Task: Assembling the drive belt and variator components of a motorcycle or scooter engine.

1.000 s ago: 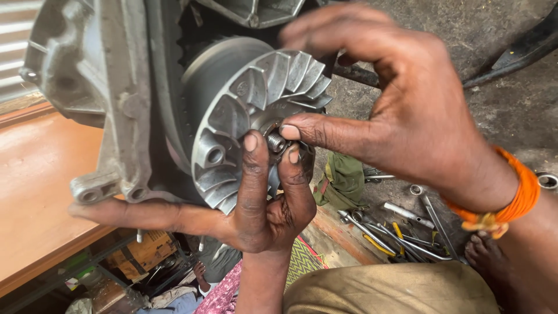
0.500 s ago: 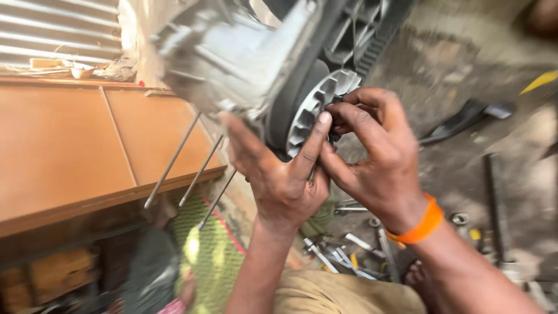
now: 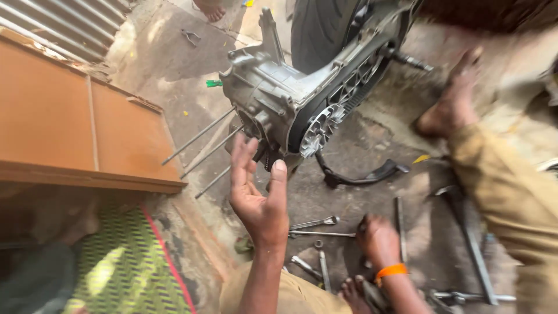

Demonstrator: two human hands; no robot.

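Concrete floor [image 3: 378, 192]: one engine [image 3: 279, 104], two hands [image 3: 256, 197].

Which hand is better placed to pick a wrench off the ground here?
Probably the right hand: it is down among the tools on the ground, beside the wrenches. The left hand is raised, open and empty, near the engine casing, apart from the tools.
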